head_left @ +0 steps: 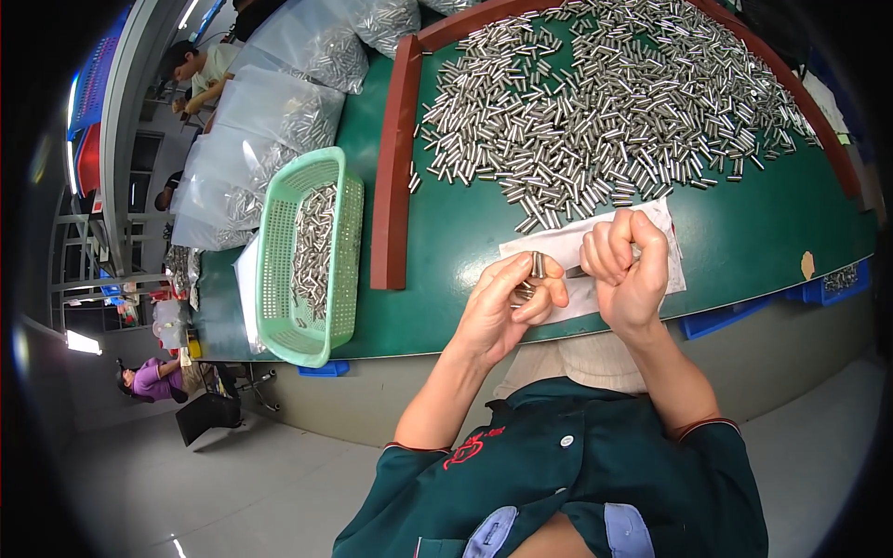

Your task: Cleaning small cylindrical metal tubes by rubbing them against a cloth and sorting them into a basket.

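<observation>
My left hand (498,302) is curled round several short shiny metal pins (538,266); one stands upright between thumb and fingertips, others show in the palm. Close beside it, my right hand (631,270) is closed with the fingers bent inward, and what it holds, if anything, is hidden. Both hands are above a white cloth (672,244) at the near edge of the green table (456,260). Just beyond the cloth spreads a big heap of loose metal pins (614,112) of the same look.
Reddish-brown wooden bars (394,186) border the heap. To the left stands a light green plastic basket (350,251) with pins inside. Clear bags of pins (302,116) line the table's far left. Blue bins (837,284) sit below the edge. Other people (153,379) are farther off.
</observation>
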`<state>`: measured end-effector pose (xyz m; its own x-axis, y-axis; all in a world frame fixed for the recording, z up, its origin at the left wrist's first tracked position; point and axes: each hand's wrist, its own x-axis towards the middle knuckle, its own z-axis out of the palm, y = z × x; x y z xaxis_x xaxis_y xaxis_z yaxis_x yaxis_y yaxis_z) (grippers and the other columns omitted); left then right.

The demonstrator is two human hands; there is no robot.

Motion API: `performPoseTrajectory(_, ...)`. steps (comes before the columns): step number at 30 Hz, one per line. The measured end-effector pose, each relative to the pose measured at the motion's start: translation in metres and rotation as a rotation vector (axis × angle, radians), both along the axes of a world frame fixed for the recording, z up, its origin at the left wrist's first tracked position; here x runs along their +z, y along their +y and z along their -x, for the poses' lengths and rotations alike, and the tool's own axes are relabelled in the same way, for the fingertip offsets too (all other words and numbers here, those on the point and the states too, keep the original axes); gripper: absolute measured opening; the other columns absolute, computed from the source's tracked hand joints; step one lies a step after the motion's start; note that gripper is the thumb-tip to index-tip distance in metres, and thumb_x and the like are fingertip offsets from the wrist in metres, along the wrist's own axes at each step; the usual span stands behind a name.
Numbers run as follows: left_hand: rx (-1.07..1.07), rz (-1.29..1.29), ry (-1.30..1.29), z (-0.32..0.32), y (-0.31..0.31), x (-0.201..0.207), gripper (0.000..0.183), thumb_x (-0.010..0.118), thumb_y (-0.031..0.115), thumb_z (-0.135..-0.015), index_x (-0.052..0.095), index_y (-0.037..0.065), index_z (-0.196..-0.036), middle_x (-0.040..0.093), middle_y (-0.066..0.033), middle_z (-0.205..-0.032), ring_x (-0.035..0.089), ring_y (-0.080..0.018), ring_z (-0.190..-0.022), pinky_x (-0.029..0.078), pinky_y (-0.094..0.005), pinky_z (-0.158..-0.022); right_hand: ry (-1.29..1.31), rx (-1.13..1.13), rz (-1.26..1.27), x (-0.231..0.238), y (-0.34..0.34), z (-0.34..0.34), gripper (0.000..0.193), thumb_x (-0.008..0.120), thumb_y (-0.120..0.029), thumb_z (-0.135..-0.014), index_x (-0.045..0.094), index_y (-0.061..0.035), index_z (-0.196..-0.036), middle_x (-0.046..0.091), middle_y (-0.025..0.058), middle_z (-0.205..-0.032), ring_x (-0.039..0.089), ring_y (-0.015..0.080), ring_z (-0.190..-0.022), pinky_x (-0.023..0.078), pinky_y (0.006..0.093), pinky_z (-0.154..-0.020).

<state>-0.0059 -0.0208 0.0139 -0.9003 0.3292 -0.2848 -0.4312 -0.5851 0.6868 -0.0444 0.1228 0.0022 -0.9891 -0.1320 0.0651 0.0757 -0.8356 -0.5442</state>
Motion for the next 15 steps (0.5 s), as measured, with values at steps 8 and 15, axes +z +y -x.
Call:
performPoseTrajectory(8, -0.025, -0.065, -0.149, 0.0001, -0.0004, 0.0002, 0.04, 0.033, 0.025, -0.09, 0.05, -0.009, -0.101, 0.058, -0.0175, -0.076, 0.027, -0.005, -0.042, 0.025, -0.0193, -0.044, 0.002, 0.005, -0.051, 0.0003, 0.0003, 0.0001, 0.038, 0.028, -0.023, -0.089, 0.028, -0.0106, -0.054, 0.024, -0.0024, -0.043, 0.016, 0.0066, -0.039, 0.017, 0.0231, -0.04)
performPoseTrajectory(15, -0.043, -0.074, -0.137, -0.0015, -0.0019, -0.0023, 0.043, 0.03, 0.027, -0.09, 0.049, -0.009, -0.103, 0.058, -0.0174, -0.074, 0.03, -0.0062, -0.043, 0.028, -0.0199, -0.046, -0.012, -0.01, -0.014, -0.0004, -0.0001, -0.0003, 0.038, 0.03, -0.021, -0.089, 0.028, -0.0091, -0.053, 0.025, -0.0012, -0.044, 0.018, 0.0064, -0.039, 0.017, 0.023, -0.038)
